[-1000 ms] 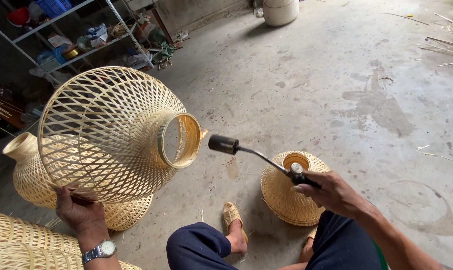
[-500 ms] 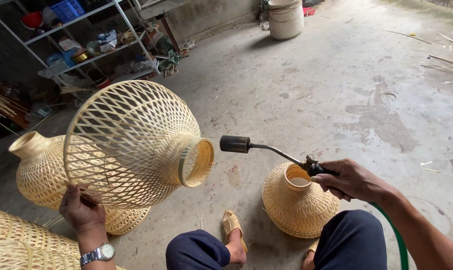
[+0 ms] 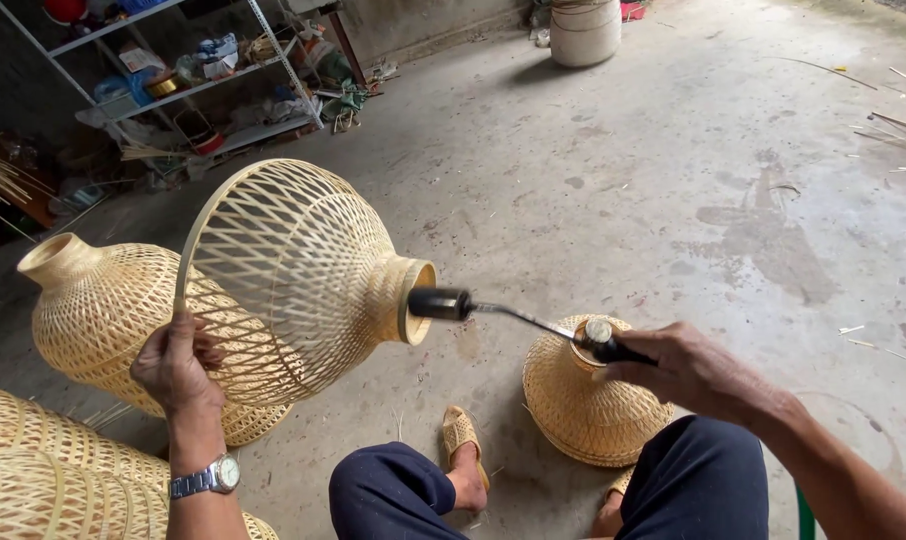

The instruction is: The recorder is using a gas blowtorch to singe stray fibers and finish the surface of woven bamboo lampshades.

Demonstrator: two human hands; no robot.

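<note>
My left hand [image 3: 178, 362], with a wristwatch on the wrist, grips the wide rim of an open-weave bamboo lampshade [image 3: 298, 270] and holds it up on its side, neck pointing right. My right hand [image 3: 698, 372] holds a gas torch [image 3: 518, 315] by its handle. The torch's black nozzle sits right at the neck opening of the lampshade. No flame can be made out.
A second woven lampshade [image 3: 98, 310] lies behind the held one. A smaller one [image 3: 588, 400] stands on the concrete floor under the torch. More wickerwork [image 3: 43, 470] fills the bottom left. A metal shelf rack [image 3: 183, 85] stands at the back left, a white bucket [image 3: 585, 32] far back.
The torch nozzle has closed in on the lampshade's neck from the right. The lampshade has shifted right and turned in my left hand.
</note>
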